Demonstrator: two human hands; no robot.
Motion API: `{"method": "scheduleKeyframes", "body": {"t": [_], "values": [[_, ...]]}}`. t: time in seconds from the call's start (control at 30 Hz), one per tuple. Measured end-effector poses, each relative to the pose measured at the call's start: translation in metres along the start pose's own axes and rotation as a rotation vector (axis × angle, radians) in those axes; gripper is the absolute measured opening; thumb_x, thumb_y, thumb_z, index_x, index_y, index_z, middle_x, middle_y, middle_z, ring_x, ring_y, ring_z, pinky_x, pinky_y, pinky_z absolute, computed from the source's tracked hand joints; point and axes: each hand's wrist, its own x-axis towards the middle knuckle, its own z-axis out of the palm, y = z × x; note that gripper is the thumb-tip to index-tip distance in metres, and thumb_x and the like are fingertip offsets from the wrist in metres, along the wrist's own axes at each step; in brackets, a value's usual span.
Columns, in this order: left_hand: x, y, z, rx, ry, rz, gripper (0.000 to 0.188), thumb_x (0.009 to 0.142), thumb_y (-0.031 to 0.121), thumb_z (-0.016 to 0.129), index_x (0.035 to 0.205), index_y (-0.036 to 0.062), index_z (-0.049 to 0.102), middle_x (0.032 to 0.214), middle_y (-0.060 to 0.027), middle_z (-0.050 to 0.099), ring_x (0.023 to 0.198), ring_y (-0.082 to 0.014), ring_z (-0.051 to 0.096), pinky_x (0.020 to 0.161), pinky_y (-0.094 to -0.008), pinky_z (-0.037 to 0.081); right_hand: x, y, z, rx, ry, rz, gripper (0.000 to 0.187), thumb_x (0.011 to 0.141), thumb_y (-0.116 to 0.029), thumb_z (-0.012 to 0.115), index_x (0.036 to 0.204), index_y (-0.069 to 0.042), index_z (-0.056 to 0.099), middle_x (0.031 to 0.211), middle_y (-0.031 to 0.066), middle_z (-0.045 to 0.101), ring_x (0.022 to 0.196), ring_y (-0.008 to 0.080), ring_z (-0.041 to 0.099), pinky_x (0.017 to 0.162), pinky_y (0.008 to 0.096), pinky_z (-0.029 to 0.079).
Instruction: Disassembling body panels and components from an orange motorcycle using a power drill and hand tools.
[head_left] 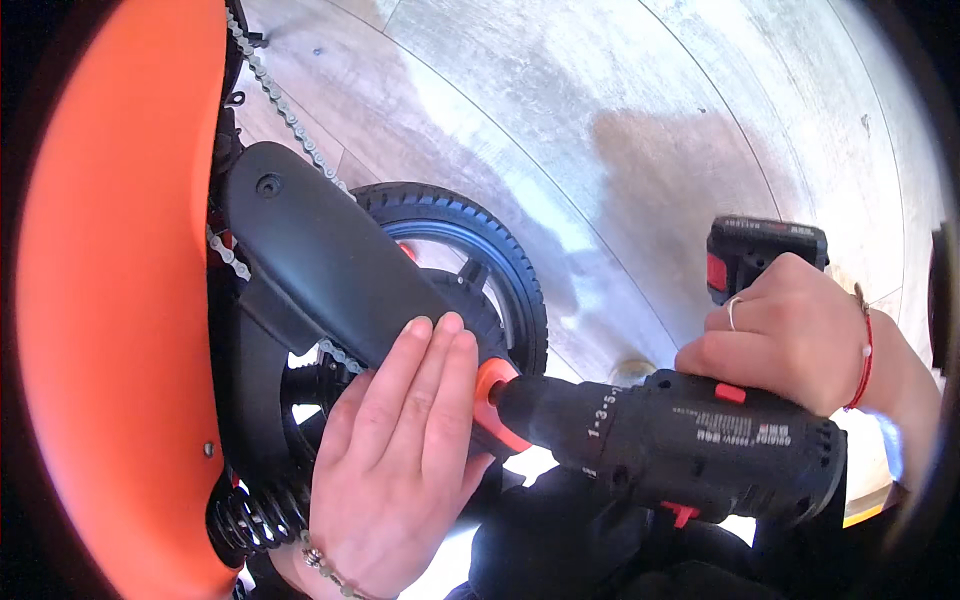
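My right hand (790,335) is wrapped round the grip of a black cordless drill (690,440) with red switches; its battery (765,240) points away from me. The drill lies level, its chuck aimed left at an orange ring-shaped part (497,395) near the wheel's hub. The bit's tip is hidden there. My left hand (400,450) lies flat, fingers stretched together, on the lower end of a black plastic chain cover (320,250). Silver chain (285,105) runs out from under that cover. Beyond it stands a small wheel with a black tyre (530,280).
A large orange body panel (120,280) fills the left side. Below it sits a black coil spring (255,520). A single screw (268,185) shows at the cover's upper end. Pale wood-look floor (620,120) with shadows lies beyond the wheel.
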Motion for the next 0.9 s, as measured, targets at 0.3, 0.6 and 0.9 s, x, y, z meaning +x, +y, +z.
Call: {"method": "scheduleKeyframes", "body": {"t": [0.3,0.6,0.9], "values": [[0.008,0.000,-0.009,0.025,-0.181,0.039,0.085,0.058,0.016,0.076,0.131,-0.0032,0.036,0.132,-0.0162,0.044,0.122,-0.0325,0.042,0.093,-0.0398,0.039,0.027,-0.013,-0.046,-0.514,0.015,-0.249,0.034,0.053,-0.014,0.067,0.086,-0.006,0.064,0.054,0.0010,0.047,0.046,0.0158,0.052,0.038,0.0269,0.038],[0.003,-0.003,-0.012,0.122,-0.079,0.042,0.063,0.067,0.024,0.069,0.122,0.0014,0.047,0.127,-0.0107,0.050,0.122,-0.0218,0.043,0.091,-0.0343,0.039,-0.066,-0.007,-0.061,-1.007,0.274,0.020,0.037,0.059,-0.014,0.062,0.094,-0.001,0.062,0.065,0.0100,0.054,0.054,0.0237,0.055,0.048,0.0357,0.041],[-0.008,-0.002,-0.006,0.120,-0.022,0.086,0.059,0.071,0.030,0.069,0.122,0.0069,0.050,0.130,-0.0115,0.047,0.124,-0.0242,0.041,0.089,-0.0353,0.040,-0.153,0.057,0.006,-0.912,0.562,0.597,0.062,0.063,0.004,0.060,0.123,-0.002,0.046,0.083,0.0135,0.052,0.075,0.0315,0.054,0.066,0.0386,0.044]]}}
